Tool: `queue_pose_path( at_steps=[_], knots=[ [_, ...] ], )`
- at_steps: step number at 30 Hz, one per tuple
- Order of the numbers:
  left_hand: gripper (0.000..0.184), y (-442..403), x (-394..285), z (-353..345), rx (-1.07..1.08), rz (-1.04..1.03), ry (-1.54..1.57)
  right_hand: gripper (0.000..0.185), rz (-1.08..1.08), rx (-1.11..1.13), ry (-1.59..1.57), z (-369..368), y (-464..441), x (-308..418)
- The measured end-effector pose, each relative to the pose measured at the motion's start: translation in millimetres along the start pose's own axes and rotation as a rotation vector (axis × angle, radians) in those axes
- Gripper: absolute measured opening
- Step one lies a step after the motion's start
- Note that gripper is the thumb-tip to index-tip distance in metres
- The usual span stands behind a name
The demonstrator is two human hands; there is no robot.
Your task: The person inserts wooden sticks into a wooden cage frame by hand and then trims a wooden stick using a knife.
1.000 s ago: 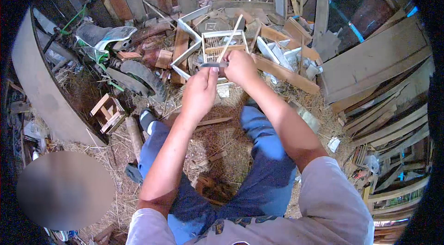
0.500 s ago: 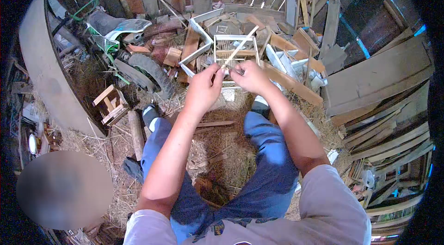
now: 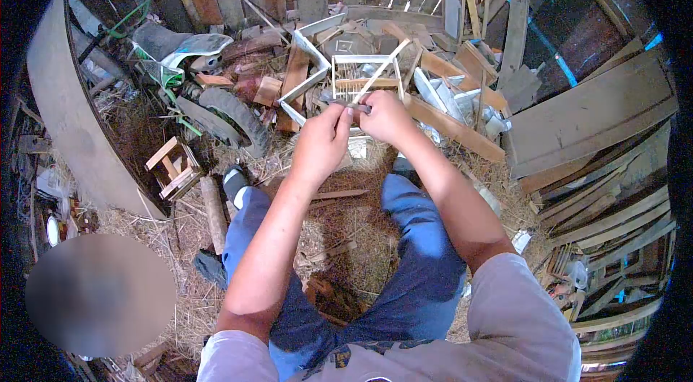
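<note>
A thin pale wooden stick (image 3: 385, 66) slants up and away from my fingers. My left hand (image 3: 323, 142) is closed, thumb and fingers pinching the stick's lower end. Closed as well, my right hand (image 3: 388, 121) is beside it, almost touching, gripping what looks like a small dark knife (image 3: 363, 107). The knife lies across the stick, and its narrow tip shows above my left fingers. Where the blade meets the wood is partly covered by my fingers. Beyond my hands, a white-edged wooden frame with thin wires or bars (image 3: 367, 59) lies on the ground.
White-painted boards (image 3: 308, 46) and loose planks (image 3: 462, 133) lie ahead. A green and white motorbike (image 3: 189, 46) leans at the left, near a small wooden stool-like frame (image 3: 173, 168). Large panels (image 3: 588, 126) and stacked slats are at the right. Straw (image 3: 346, 223) covers the ground between my legs.
My right hand has shifted slightly left, toward my left hand. The dark knife now lies across the stick, its tip reaching past my left fingers. The stick keeps nearly the same slant.
</note>
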State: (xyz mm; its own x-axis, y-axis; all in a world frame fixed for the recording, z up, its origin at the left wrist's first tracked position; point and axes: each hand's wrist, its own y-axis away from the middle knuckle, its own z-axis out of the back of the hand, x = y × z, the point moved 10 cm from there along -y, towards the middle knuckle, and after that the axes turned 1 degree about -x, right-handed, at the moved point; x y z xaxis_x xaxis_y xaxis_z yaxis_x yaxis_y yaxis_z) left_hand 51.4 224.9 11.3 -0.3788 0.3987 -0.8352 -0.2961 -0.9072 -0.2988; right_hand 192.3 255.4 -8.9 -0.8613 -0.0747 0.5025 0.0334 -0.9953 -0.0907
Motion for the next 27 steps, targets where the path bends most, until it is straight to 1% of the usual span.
queue_pose_path(
  at_steps=[1, 5, 10, 12, 16, 21, 24, 27],
  knots=[
    [0.027, 0.1, -0.7, 1.3, -0.003, -0.003, -0.049, 0.028, 0.0, 0.0, 0.0, -1.0, -0.3, -0.5],
    [0.025, 0.2, -5.1, 2.7, 0.023, 0.015, -0.059, 0.026, 0.011, -0.04, -0.024, 1.1, 0.6, 0.2],
    [0.024, 0.6, -8.6, 0.4, -0.059, -0.079, -0.017, 0.025, 0.045, -0.107, -0.048, 3.5, 0.7, 1.1],
    [0.024, 1.0, -6.6, -1.2, -0.05, -0.073, -0.015, 0.025, 0.027, -0.076, -0.074, -0.1, -1.1, -1.9],
    [0.026, 0.9, -9.8, -1.2, -0.022, -0.043, -0.052, 0.024, 0.042, -0.096, -0.081, 1.8, 0.3, 0.0],
    [0.026, 1.4, -3.9, -4.5, -0.031, -0.021, -0.045, 0.022, 0.12, -0.138, -0.09, -1.0, -2.1, -0.9],
    [0.026, 2.2, -5.1, -4.9, -0.028, -0.021, -0.042, 0.022, 0.065, -0.09, -0.063, -4.9, -2.7, -4.8],
    [0.025, 2.3, -5.7, -4.1, -0.033, -0.031, -0.049, 0.023, 0.033, -0.123, -0.044, 0.4, 1.3, -2.4]
  ],
)
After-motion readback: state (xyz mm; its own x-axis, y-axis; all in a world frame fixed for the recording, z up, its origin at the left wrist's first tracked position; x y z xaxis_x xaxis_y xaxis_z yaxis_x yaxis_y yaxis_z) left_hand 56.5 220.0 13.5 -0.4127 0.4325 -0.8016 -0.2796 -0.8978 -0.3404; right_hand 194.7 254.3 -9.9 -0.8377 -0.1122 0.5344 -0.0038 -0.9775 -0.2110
